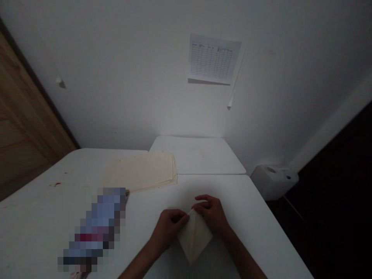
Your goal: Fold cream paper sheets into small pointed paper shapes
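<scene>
A piece of cream paper [194, 240], folded into a kite or diamond shape with a crease down its middle, is between my hands above the white table. My left hand [170, 226] pinches its upper left edge between thumb and fingers. On the other side, my right hand [212, 215] grips close to the top corner with thumb and index finger, its other fingers curled loosely. The paper's lower point faces me. Parts of its upper edges are hidden behind my fingers.
A stack of cream paper sheets [142, 170] lies at the back left on the white table [157, 201]. Left of my hands is a pixelated, bluish object [99, 228]. A printed sheet [213, 58] hangs on the wall. A white plastic container [273, 182] stands beyond the table's right edge.
</scene>
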Demonstrator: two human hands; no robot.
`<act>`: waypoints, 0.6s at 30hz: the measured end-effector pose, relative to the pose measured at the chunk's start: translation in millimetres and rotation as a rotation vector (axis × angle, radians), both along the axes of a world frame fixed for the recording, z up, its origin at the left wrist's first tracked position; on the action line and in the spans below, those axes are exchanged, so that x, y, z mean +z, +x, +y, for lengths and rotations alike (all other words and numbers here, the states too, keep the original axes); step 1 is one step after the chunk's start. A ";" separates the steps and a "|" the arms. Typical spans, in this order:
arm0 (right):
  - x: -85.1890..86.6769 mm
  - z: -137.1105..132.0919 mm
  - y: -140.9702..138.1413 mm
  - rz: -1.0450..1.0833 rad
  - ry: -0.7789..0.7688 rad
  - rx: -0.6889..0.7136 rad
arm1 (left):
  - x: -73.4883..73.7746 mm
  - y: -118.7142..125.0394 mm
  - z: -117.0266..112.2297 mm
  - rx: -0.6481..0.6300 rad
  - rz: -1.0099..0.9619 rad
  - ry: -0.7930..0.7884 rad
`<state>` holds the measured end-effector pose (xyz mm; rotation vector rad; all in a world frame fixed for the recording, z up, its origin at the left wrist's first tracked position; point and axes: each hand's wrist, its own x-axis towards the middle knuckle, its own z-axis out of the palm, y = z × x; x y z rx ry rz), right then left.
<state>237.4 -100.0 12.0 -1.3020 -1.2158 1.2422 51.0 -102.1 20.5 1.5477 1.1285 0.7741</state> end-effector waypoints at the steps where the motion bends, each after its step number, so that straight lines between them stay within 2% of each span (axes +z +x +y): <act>1: -0.4 0.3 0.3 0.001 0.000 0.000 | -0.2 -0.1 -0.2 -0.002 -0.005 -0.001; 9: -6.1 1.7 0.5 0.030 0.022 0.002 | -3.9 0.2 1.3 0.017 0.006 0.000; 18: -2.2 0.5 -1.6 -0.001 0.044 -0.032 | -3.6 0.1 1.2 0.030 0.012 0.025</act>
